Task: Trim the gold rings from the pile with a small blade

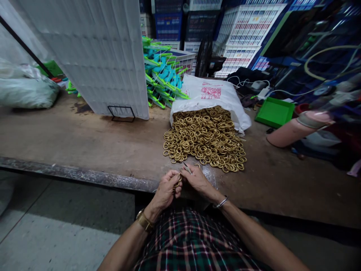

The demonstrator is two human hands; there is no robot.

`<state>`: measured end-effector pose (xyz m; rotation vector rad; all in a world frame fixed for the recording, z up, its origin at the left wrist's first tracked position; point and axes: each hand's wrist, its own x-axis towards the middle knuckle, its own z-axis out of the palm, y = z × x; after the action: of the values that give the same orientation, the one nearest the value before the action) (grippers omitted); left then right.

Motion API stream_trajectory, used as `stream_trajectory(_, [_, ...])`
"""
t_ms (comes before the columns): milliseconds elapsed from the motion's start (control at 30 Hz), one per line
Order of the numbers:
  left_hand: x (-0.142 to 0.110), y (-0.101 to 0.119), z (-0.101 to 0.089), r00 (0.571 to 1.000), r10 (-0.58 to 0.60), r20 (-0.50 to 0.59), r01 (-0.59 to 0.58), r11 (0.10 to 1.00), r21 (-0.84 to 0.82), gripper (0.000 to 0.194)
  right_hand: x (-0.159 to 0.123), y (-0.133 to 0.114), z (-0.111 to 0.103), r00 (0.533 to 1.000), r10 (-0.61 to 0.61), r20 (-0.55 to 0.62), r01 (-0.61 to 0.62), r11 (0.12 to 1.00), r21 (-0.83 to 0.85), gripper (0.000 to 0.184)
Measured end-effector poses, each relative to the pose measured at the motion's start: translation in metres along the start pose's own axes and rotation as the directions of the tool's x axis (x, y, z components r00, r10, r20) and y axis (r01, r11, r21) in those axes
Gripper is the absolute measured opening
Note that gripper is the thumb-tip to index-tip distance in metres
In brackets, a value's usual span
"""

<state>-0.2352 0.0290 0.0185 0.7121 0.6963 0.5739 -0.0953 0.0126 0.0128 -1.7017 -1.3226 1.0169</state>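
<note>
Rings (177,184) sit in the curled left hand (167,187); right hand (200,182) pinches tool (188,169).

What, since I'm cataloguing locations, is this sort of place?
Probably a workshop or factory: round, brass-coloured rings lie heaped on a long, flat brown workbench, with stacked, slotted white plastic crates behind.

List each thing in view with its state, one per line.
Left hand, closed on gold rings
Right hand, closed on pointed tool
Ring pile, loose, heaped
White sack, lying down, mouth open
Pale panel, standing on edge
White crates, stacked
Wristwatch, worn
Bracelet, worn
</note>
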Motion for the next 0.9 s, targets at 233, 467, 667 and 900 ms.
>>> stream_trajectory(233, [0.003,-0.005,-0.002,0.995,0.089,-0.053,-0.087,0.996,0.029,0.032,-0.001,-0.001,-0.005,0.997,-0.071,-0.025,0.068,0.991,-0.115,0.021])
stream_trajectory(467, [0.006,-0.007,-0.006,0.984,0.166,-0.069,-0.156,0.979,0.133,0.030,-0.009,0.004,-0.003,0.972,-0.167,0.164,0.226,0.848,-0.480,0.014])
stream_trajectory(667, [0.007,-0.007,-0.009,0.978,0.191,-0.084,-0.171,0.965,0.201,0.031,-0.008,0.003,-0.002,0.968,-0.162,0.191,0.244,0.783,-0.573,0.020])
stream_trajectory(900, [0.007,-0.009,-0.012,0.975,0.206,-0.087,-0.180,0.954,0.239,0.032,-0.007,0.003,-0.002,0.962,-0.179,0.207,0.268,0.770,-0.579,0.021])
